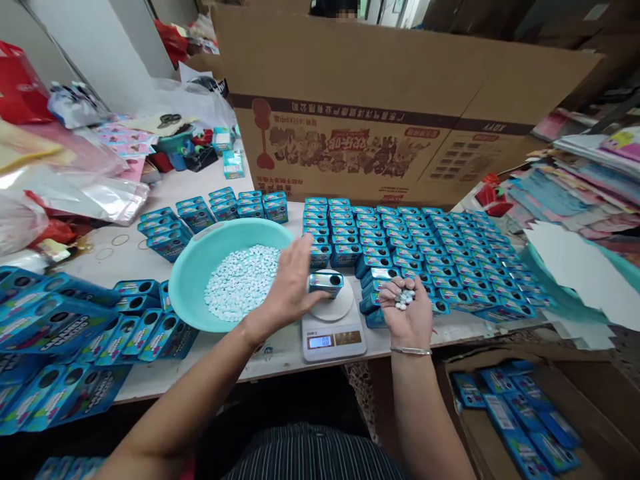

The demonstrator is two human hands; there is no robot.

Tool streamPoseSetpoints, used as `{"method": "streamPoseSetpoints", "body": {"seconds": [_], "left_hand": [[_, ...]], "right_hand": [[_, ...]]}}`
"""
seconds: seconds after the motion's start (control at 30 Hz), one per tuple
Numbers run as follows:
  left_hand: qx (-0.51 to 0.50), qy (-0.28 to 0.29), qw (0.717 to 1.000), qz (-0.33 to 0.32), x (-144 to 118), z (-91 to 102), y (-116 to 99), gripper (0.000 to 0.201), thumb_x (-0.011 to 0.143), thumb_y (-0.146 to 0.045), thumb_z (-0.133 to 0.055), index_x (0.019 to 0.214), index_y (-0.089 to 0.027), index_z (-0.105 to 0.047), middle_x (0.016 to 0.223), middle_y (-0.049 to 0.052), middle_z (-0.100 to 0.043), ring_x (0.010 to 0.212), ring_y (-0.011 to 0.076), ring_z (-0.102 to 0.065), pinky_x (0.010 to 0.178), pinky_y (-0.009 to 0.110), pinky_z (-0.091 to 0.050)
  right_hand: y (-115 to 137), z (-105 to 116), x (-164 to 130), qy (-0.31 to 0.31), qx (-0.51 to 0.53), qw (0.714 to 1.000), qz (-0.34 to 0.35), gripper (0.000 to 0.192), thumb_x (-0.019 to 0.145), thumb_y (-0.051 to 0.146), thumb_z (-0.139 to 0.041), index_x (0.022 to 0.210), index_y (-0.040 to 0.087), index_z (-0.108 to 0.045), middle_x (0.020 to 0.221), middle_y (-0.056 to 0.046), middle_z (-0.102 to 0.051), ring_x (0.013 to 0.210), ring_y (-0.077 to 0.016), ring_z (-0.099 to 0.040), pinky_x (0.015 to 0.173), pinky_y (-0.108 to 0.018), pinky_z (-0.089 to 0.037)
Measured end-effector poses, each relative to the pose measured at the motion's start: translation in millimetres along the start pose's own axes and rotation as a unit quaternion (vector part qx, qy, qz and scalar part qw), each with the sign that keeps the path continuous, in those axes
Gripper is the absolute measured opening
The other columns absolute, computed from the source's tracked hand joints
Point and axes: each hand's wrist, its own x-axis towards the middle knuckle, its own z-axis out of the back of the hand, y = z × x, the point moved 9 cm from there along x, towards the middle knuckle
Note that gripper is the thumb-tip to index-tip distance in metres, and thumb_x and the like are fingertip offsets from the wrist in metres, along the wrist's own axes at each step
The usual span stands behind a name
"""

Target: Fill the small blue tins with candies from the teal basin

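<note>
My right hand (407, 310) is turned palm up, its fingers curled around a small heap of pale candies (404, 300). My left hand (287, 283) has its fingers stretched out beside a small blue box (326, 281) on the white digital scale (334, 341). The thumb is close to the box's lower edge; whether it touches I cannot tell. The scale's display appears to read 0.0. To the left of the scale, a turquoise basin (186, 293) holds many pale blue and white candies (240, 283), partly behind my left hand.
Rows of blue boxes (440, 257) stand right of the scale, with more stacked boxes (55, 340) at far left. A big cardboard carton (360, 73) walls off the back. An open carton (590, 427) with blue boxes sits below the table's right edge. Plastic bags (90, 193) lie at left.
</note>
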Motion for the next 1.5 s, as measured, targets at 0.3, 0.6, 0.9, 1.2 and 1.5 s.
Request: {"method": "streamPoseSetpoints", "body": {"seconds": [0.3, 0.6, 0.9, 1.2, 1.5], "left_hand": [[-0.165, -0.348, 0.881, 0.274, -146.3, 96.6, 62.4, 0.055, 0.078, -0.031, -0.073, 0.129, -0.036, -0.056, 0.121, -0.001, -0.065, 0.116, 0.0296, -0.062, 0.108, 0.057, -0.046], [-0.202, -0.234, 0.915, 0.258, -134.4, 52.7, 62.7, 0.044, 0.083, -0.026, -0.068, 0.126, -0.026, -0.057, 0.116, 0.004, -0.066, 0.106, 0.0225, -0.066, 0.1, 0.046, -0.053], [-0.167, -0.108, 0.977, 0.074, -61.7, 24.8, 22.3, 0.046, 0.088, -0.026, -0.063, 0.132, -0.024, -0.049, 0.123, 0.009, -0.061, 0.116, 0.0235, -0.058, 0.101, 0.044, -0.05], [-0.008, 0.033, 0.999, -0.016, -8.7, -34.7, -8.0, 0.066, 0.082, -0.022, -0.066, 0.142, -0.018, -0.039, 0.142, 0.014, -0.05, 0.136, 0.0349, -0.038, 0.114, 0.06, -0.028], [0.061, 0.107, 0.992, -0.008, 2.4, -62.5, 2.1, 0.032, 0.083, -0.018, -0.063, 0.114, -0.019, -0.058, 0.105, 0.008, -0.065, 0.112, 0.0297, -0.057, 0.114, 0.064, -0.022]], "right_hand": [[-22.0, -27.9, 14.7, 0.024, -0.042, 0.998, -0.039, 0.041, 0.098, 0.038, -0.042, 0.061, 0.022, -0.036, 0.048, 0.01, -0.025, 0.033, -0.0058, -0.021, 0.029, -0.018, -0.019], [-39.0, -57.1, 22.9, 0.03, -0.091, 0.995, -0.027, 0.043, 0.098, 0.04, -0.044, 0.06, 0.021, -0.035, 0.048, 0.01, -0.022, 0.033, -0.0054, -0.019, 0.029, -0.017, -0.019], [-47.7, -66.9, 27.1, 0.013, -0.121, 0.993, -0.005, 0.044, 0.098, 0.041, -0.043, 0.06, 0.021, -0.036, 0.047, 0.01, -0.024, 0.033, -0.0052, -0.018, 0.028, -0.017, -0.018], [-45.5, -68.6, 30.3, 0.015, -0.097, 0.995, 0.003, 0.044, 0.095, 0.043, -0.049, 0.058, 0.02, -0.039, 0.045, 0.01, -0.028, 0.032, -0.0047, -0.02, 0.029, -0.017, -0.018], [-38.0, -26.0, 26.9, -0.085, -0.014, 0.996, -0.002, 0.04, 0.096, 0.036, -0.048, 0.059, 0.02, -0.042, 0.053, 0.005, -0.048, 0.048, -0.0072, -0.051, 0.05, -0.019, -0.051]]}}
